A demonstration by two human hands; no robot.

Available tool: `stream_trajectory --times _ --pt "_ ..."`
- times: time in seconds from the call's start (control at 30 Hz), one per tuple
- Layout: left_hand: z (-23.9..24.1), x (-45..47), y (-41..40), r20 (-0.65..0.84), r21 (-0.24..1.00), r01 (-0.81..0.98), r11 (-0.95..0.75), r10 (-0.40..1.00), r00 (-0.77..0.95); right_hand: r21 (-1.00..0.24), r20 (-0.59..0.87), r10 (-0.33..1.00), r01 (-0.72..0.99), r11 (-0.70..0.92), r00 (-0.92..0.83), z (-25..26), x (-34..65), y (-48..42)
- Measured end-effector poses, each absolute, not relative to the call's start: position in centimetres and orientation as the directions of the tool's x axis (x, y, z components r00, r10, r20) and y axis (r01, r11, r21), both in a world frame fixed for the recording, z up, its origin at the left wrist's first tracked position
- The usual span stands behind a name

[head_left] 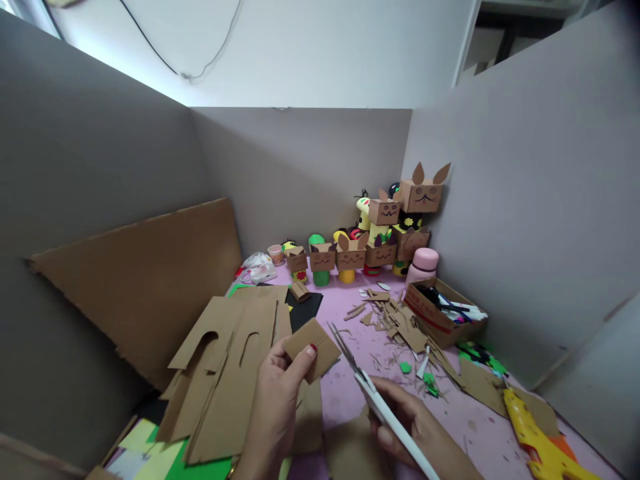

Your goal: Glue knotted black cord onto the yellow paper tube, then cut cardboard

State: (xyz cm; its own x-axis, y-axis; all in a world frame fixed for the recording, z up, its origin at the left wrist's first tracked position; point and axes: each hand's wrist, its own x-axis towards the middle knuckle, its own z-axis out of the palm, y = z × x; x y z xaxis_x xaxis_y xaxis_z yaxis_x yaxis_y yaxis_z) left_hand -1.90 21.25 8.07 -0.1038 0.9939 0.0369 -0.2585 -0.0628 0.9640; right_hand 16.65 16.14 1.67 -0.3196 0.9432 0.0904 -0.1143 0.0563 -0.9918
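My left hand [278, 400] pinches a small piece of brown cardboard [314, 347] between thumb and fingers, holding it up above the pink table [350, 393]. My right hand [415, 427] grips a pair of white-handled scissors [370, 387]; the blades point up and left, their tips just beside the cardboard piece's right edge. Under the left hand lie cut cardboard sheets [230, 373] with curved slots in them.
A large cardboard sheet [145, 280] leans on the left wall. Cardboard box animals [380, 233] stand stacked at the back right corner, beside a pink bottle [423, 265]. A box of pens [443, 310], cardboard scraps [400, 323] and a yellow glue gun [540, 440] lie at right.
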Motion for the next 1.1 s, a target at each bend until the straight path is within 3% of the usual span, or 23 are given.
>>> stream_trajectory --times 0.53,0.87,1.1 --pt "8.13 -1.84 21.30 0.059 0.975 -0.208 -0.079 0.993 -0.100 -0.998 0.059 0.949 0.000 0.062 -0.310 2.19 16.68 16.10" --pt "8.05 -1.94 21.55 0.038 0.970 -0.231 -0.073 0.987 -0.155 -0.998 0.060 0.943 -0.054 0.045 -0.328 1.40 16.48 16.25" --pt "7.81 -1.77 21.43 0.044 0.975 -0.215 -0.065 0.994 -0.100 -0.997 0.065 0.942 -0.059 0.048 -0.330 1.84 16.43 16.17"
